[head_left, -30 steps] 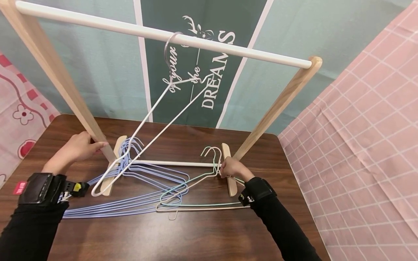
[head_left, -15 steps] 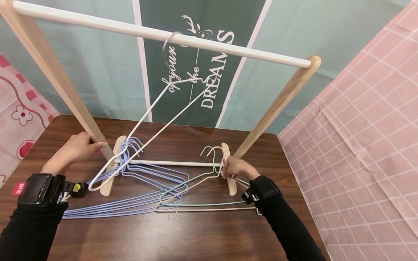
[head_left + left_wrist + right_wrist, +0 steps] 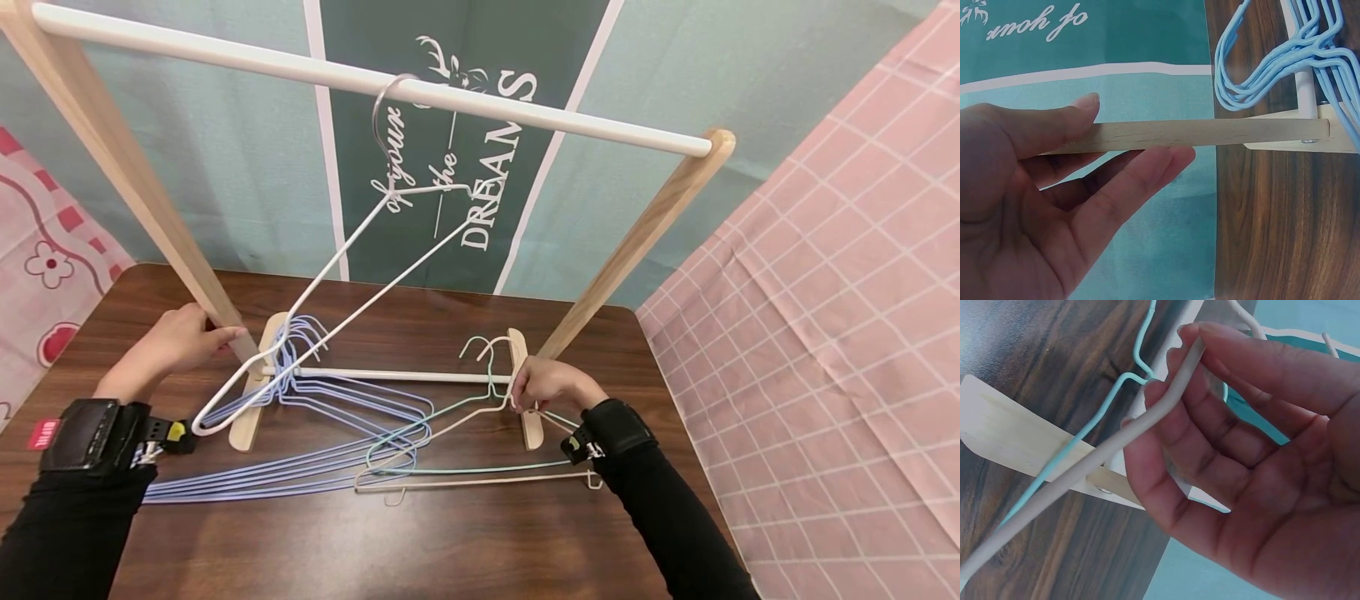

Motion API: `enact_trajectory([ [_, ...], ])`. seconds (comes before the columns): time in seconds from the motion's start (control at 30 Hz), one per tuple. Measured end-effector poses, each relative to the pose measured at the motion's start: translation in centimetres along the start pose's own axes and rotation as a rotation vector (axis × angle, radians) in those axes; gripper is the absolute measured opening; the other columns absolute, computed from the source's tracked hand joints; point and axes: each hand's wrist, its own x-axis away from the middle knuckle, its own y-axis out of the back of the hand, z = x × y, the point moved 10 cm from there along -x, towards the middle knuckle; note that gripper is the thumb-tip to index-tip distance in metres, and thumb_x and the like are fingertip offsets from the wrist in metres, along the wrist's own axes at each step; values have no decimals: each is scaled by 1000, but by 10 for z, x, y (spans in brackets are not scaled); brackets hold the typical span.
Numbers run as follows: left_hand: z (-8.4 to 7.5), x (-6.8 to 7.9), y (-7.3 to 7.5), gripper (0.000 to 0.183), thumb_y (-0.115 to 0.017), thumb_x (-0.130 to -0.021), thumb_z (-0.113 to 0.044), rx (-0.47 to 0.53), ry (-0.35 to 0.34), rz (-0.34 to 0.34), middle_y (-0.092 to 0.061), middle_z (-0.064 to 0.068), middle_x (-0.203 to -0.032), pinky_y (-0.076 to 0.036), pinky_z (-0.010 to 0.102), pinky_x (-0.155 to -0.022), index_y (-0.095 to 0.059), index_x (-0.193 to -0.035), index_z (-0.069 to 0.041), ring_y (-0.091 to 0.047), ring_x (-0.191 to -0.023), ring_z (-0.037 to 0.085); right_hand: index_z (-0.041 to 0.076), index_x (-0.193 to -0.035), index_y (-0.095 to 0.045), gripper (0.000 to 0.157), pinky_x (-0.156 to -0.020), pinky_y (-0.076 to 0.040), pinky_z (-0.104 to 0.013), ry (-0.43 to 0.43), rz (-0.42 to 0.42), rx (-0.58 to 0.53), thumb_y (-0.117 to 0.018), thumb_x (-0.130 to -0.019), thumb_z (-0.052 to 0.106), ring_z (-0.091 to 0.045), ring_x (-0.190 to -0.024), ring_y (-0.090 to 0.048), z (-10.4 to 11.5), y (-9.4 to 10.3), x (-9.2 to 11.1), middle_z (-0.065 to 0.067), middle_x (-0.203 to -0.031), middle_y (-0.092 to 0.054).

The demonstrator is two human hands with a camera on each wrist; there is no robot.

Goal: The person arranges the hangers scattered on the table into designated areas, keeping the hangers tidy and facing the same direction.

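My left hand (image 3: 178, 337) holds the left wooden post (image 3: 150, 200) of a clothes rack low down, thumb on one side and fingers on the other in the left wrist view. My right hand (image 3: 551, 383) pinches a beige wire hanger (image 3: 1116, 442) near its neck, between thumb and fingertips. A mint-green hanger (image 3: 1094, 419) lies just beside the beige one, their hooks side by side over the rack's lower bar. A white hanger (image 3: 337, 257) hangs by its metal hook from the white top bar (image 3: 525, 110). Several blue hangers (image 3: 283, 371) are bunched at the rack's left foot.
The rack stands on a dark wood table (image 3: 375, 550), with a left foot (image 3: 246, 429) and a right foot (image 3: 532, 429). Its right post (image 3: 630, 246) rises behind my right hand. Behind hangs a green curtain (image 3: 247, 183); pink checked cloth (image 3: 840, 317) borders the right side.
My right hand has shifted slightly right with the beige hanger, whose lower right corner now shows. The hanging white hanger has turned, its lower left end swinging left and up. My left hand stays put.
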Motion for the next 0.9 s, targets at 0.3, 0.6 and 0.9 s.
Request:
enact_trajectory([
  [0.3, 1, -1, 0, 39, -52, -94, -23, 4, -2, 2, -58, 3, -64, -39, 31, -52, -56, -93, 16, -53, -59, 14, -3, -72, -68, 6, -51, -42, -28, 2, 5, -19, -66, -75, -8, -8, -52, -45, 8, 5, 7, 2, -60, -58],
  [0.6, 3, -2, 0, 37, -52, -94, -24, -10, -2, 3, -56, 0, -61, -37, 30, -53, -60, -87, 12, -50, -58, 14, -4, -77, -69, 6, -57, -49, -35, 3, 36, -15, -65, -75, -8, -8, -56, -50, 12, 6, 12, -2, -66, -64],
  [0.9, 1, -3, 2, 35, -54, -93, -23, -35, -24, -9, -56, -1, -60, -38, 31, -54, -63, -80, 7, -51, -58, 15, -2, -78, -69, 7, -54, -48, -30, 61, 102, 30, -65, -76, -7, -8, -57, -53, 21, -1, 14, -1, -68, -64],
])
